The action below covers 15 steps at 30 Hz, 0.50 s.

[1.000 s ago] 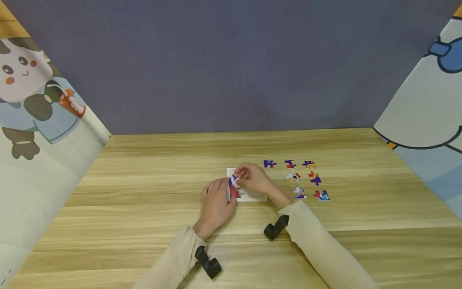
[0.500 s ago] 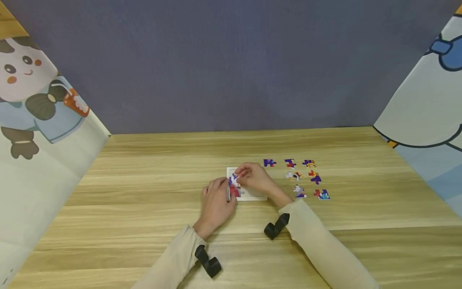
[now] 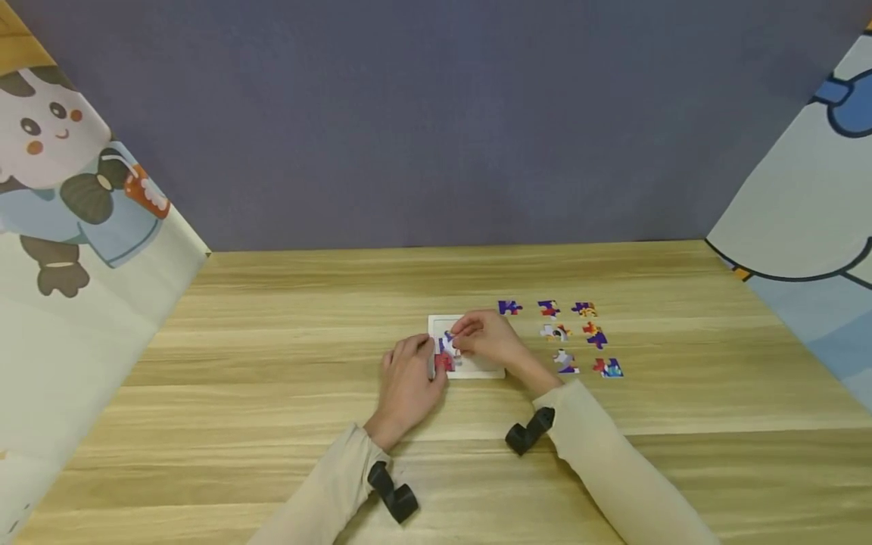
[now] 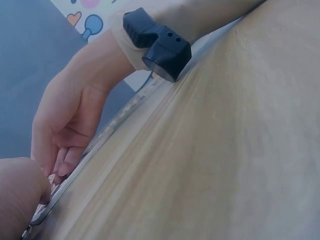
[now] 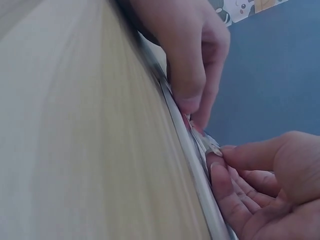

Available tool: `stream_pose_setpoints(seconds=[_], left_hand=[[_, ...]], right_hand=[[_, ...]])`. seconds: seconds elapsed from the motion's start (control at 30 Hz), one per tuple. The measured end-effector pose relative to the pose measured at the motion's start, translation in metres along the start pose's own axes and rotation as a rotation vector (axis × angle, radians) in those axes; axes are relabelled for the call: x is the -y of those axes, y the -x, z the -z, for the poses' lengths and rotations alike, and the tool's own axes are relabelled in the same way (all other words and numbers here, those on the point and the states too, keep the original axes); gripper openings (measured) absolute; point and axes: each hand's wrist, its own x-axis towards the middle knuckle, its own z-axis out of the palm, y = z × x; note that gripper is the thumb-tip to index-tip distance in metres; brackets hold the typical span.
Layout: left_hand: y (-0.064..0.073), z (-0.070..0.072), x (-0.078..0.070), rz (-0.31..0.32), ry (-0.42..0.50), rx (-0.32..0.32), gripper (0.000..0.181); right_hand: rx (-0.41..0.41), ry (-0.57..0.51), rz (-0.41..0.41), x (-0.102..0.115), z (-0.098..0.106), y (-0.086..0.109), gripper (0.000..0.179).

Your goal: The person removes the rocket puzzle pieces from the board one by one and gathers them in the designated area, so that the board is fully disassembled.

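My right hand (image 3: 492,338) pinches a white and purple jigsaw piece (image 3: 447,345) between thumb and fingertips. The piece sits tilted low over the left part of a white puzzle tray (image 3: 484,374); its edge shows at the right hand's fingertips in the right wrist view. Under it, a red piece (image 3: 445,362) lies in the tray's lower left corner. My left hand (image 3: 407,382) rests along the tray's left edge, its thumb (image 5: 188,92) pressing down by the red piece. The left fingertips partly hide the tray's left side.
Several loose jigsaw pieces lie spread on the wooden table (image 3: 272,341) right of the tray, among them a purple one (image 3: 509,307) and a red and blue one (image 3: 608,368). A dark wall panel (image 3: 436,136) rises behind the table, with cartoon-printed sheets on both sides.
The right hand has shifted slightly right with the pinched piece, which has turned a little and moved off the tray's left edge. The left hand stays in place.
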Motion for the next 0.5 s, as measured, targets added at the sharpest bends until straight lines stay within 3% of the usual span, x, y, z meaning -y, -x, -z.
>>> stream_pose_setpoints(seconds=[0.3,0.5], left_hand=[[0.0,0.0,0.0,-0.007,-0.019,-0.011,0.039],[0.0,0.001,-0.001,-0.007,-0.018,0.0,0.039]], right_hand=[[-0.025,0.007,0.005,-0.004,0.014,0.007,0.015],[-0.068,0.072,-0.011,-0.006,0.027,0.013,0.015]])
